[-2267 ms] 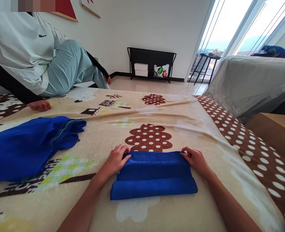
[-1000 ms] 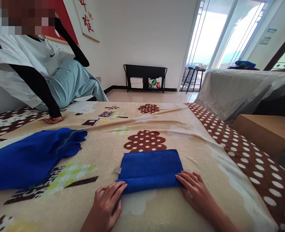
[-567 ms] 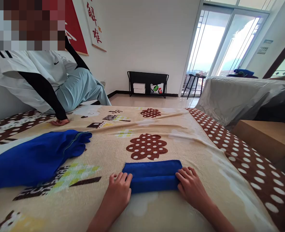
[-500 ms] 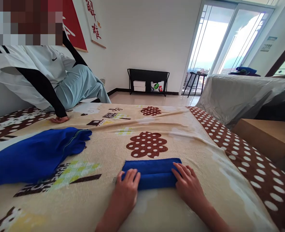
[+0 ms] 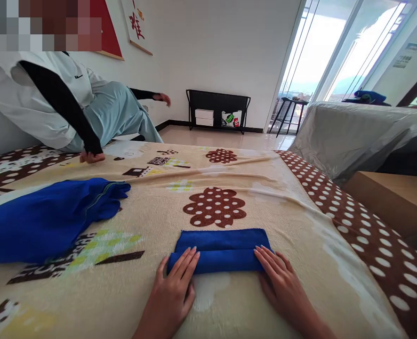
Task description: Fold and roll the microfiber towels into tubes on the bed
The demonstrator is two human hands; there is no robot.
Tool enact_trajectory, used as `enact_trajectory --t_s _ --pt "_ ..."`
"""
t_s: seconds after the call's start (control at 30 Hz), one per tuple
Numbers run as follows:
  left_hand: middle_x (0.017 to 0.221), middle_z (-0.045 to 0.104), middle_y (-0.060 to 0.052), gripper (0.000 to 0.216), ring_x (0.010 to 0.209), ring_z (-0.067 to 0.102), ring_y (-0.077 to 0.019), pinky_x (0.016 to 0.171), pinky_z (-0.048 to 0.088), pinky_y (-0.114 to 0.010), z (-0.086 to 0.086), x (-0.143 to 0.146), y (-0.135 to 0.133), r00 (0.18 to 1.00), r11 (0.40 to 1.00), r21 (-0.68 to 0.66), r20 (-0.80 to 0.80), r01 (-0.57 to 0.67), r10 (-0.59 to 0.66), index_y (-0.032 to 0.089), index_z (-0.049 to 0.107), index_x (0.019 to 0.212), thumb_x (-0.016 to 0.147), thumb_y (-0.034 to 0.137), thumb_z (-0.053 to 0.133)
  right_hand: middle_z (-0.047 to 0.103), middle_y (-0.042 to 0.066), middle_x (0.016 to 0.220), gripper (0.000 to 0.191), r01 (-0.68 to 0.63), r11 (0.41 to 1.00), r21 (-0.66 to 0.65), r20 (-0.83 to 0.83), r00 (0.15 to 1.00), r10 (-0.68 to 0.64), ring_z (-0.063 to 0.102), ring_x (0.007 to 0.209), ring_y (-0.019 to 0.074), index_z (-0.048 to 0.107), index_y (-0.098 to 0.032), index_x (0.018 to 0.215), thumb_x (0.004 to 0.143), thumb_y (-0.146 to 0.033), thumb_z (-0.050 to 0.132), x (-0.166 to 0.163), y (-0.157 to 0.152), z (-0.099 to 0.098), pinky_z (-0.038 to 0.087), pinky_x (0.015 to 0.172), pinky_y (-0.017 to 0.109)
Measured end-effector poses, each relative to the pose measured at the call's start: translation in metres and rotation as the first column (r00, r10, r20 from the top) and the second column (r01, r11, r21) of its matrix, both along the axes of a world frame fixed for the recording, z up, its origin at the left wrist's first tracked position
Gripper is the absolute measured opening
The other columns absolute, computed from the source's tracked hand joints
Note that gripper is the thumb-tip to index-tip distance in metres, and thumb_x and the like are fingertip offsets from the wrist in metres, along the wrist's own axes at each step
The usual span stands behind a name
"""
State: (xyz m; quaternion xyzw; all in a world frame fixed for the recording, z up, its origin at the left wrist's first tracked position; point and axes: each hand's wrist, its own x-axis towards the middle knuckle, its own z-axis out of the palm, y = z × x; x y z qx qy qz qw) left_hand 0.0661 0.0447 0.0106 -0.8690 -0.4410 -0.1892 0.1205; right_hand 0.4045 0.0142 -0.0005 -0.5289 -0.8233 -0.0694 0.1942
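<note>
A blue cloth (image 5: 221,249), folded into a narrow band, lies on the patterned beige blanket (image 5: 208,188) close in front of me. My left hand (image 5: 173,294) lies flat at its near left corner, fingers stretched out and fingertips on the fold. My right hand (image 5: 279,282) rests flat at the near right corner, fingers also extended onto the cloth edge. Neither hand grips anything.
A loose pile of blue fabric (image 5: 46,219) lies at the left. Another person (image 5: 53,103) in pale clothes sits at the far left edge, one hand on the blanket. A grey-covered couch (image 5: 356,132) and a wooden table (image 5: 395,197) stand at the right; a black shelf (image 5: 218,110) is by the wall.
The blue cloth was folded over toward me into a narrower band. My hands slid from its far edge to its near corners and now lie flat. The other person raised an arm.
</note>
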Motion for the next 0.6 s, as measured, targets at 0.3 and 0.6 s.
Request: enact_trajectory --t_s 0.3,0.6 --pt "0.096 0.07 -0.015 0.028 0.101 0.064 -0.0326 0.104 0.035 -0.058 0.057 0.056 0.072 0.985 0.984 -0.077 -0.076 -0.162 0.156 0.016 0.07 0.089 0.079 0.005 0.046 0.069 0.012 0.106 0.026 0.196 0.978 -0.076 0.041 0.98 -0.194 0.061 0.105 0.0274 0.071 -0.019 0.096 0.087 -0.013 0.047 -0.036 0.083 0.048 0.039 0.1 0.049" --pt "0.152 0.046 -0.01 0.059 0.139 0.043 -0.0272 0.113 0.03 -0.045 0.016 0.037 0.091 0.997 0.968 -0.237 0.022 0.077 -0.074 0.027 0.04 0.15 0.096 0.049 0.048 0.035 0.009 0.158 0.064 -0.18 0.969 -0.169 -0.014 0.984 0.18 0.034 0.145 0.024 0.025 -0.02 0.157 0.098 -0.035 0.046 -0.048 0.091 0.023 0.03 0.118 0.046"
